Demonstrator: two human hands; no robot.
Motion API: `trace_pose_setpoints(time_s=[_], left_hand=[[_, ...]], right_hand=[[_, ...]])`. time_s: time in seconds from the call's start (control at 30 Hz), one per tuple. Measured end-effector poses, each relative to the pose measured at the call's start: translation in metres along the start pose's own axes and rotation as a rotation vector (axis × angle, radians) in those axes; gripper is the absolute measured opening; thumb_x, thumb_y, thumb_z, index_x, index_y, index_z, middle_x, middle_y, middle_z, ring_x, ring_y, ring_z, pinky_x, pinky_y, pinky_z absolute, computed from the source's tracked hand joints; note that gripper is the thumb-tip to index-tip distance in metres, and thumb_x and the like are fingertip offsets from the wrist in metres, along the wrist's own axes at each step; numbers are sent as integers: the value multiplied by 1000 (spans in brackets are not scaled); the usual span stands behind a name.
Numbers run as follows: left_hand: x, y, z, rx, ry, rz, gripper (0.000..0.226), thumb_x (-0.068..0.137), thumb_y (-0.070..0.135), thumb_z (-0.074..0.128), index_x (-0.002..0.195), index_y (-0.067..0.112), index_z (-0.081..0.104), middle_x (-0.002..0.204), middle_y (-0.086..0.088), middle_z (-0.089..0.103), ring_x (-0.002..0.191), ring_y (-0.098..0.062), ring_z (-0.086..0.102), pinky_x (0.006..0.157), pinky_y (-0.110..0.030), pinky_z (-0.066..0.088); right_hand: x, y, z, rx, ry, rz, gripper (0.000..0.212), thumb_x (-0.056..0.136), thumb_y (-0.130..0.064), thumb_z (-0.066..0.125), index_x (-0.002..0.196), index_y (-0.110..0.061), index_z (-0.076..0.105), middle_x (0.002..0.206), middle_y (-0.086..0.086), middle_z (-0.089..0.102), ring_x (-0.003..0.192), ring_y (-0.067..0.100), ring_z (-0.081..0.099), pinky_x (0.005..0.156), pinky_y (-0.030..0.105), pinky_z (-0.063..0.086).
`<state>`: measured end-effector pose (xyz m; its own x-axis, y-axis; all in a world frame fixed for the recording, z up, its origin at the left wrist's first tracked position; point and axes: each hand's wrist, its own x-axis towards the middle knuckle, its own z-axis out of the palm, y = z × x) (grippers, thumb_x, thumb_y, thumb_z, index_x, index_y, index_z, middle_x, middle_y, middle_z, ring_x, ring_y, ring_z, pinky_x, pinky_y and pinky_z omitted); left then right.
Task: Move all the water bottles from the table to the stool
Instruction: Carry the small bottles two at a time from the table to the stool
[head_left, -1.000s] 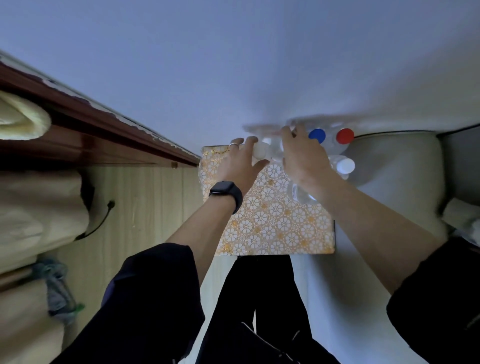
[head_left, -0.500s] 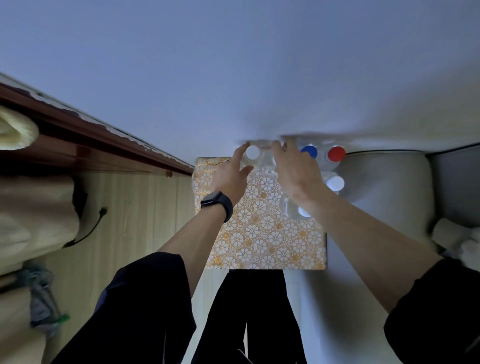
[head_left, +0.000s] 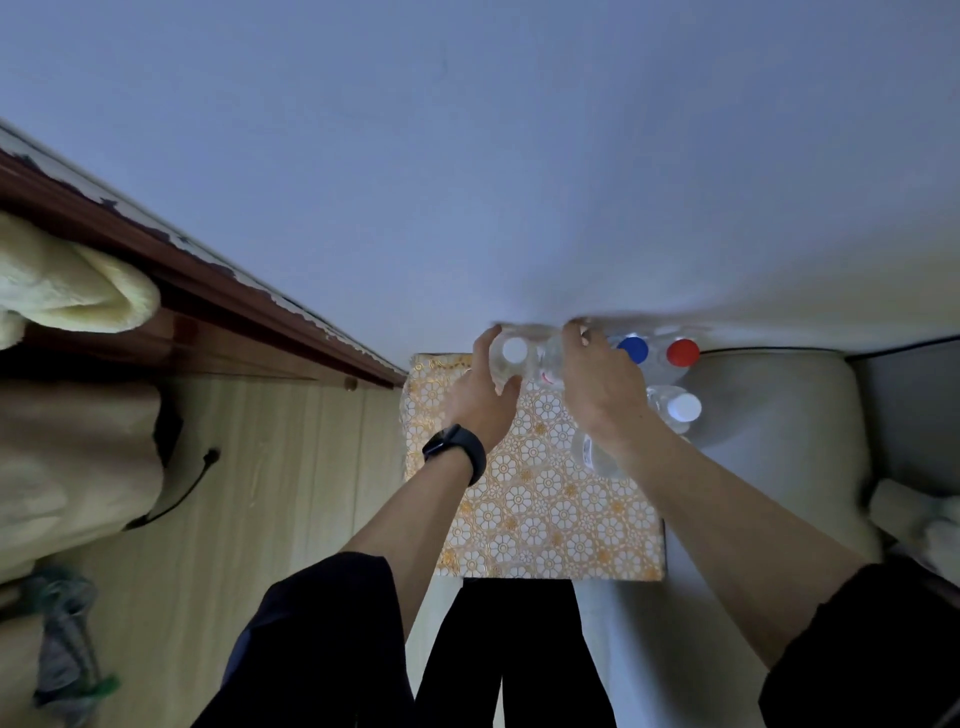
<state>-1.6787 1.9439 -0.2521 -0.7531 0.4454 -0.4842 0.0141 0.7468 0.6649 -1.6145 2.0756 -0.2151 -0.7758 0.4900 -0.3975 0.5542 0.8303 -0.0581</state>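
Observation:
Several clear water bottles stand along the far edge of a square top covered in an orange-and-white flower pattern (head_left: 540, 525). My left hand (head_left: 480, 400), with a black watch on its wrist, curls around a white-capped bottle (head_left: 513, 351). My right hand (head_left: 602, 395) grips a neighbouring clear bottle (head_left: 550, 364) whose cap is hidden by the fingers. To the right stand a blue-capped bottle (head_left: 632, 349), a red-capped bottle (head_left: 682, 352) and another white-capped bottle (head_left: 683, 407). One more clear bottle (head_left: 589, 457) shows under my right wrist.
A pale wall rises just behind the bottles. A grey cushioned surface (head_left: 779, 431) lies right of the patterned top. At left are a wooden panel (head_left: 260, 493), a dark wooden ledge (head_left: 208, 306) with a yellow towel (head_left: 67, 280), and a black cable (head_left: 192, 483).
Both hands stay at the far edge among the bottles. My left fingers have spread and wrapped around the white-capped bottle, whose cap now faces up between thumb and fingers.

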Motion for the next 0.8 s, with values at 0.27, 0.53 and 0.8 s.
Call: trace_pose_setpoints(time_s=[0.27, 0.53, 0.8], left_hand=[[3, 18, -18, -89, -19, 40, 30, 96, 32, 63, 125, 37, 55, 102, -4, 71, 89, -23, 68, 77, -44, 60], [12, 8, -11, -118, -1, 112, 32, 95, 28, 65, 125, 33, 57, 113, -4, 71, 98, -25, 68, 83, -45, 58], [1, 16, -24, 27, -93, 91, 61, 91, 11, 62, 143, 34, 41, 113, -11, 69, 92, -29, 70, 76, -48, 61]], right_hand=[[-12, 14, 4, 145, -36, 8, 68, 99, -12, 55, 153, -30, 18, 85, 5, 64, 62, 20, 61, 51, 38, 54], [-11, 12, 28, 169, 32, 16, 46, 99, -7, 49, 139, -25, 33, 72, 8, 61, 59, 28, 58, 51, 37, 50], [-27, 11, 9, 174, -71, 70, 84, 97, -8, 54, 157, -35, 1, 66, 8, 59, 52, 19, 56, 43, 33, 44]])
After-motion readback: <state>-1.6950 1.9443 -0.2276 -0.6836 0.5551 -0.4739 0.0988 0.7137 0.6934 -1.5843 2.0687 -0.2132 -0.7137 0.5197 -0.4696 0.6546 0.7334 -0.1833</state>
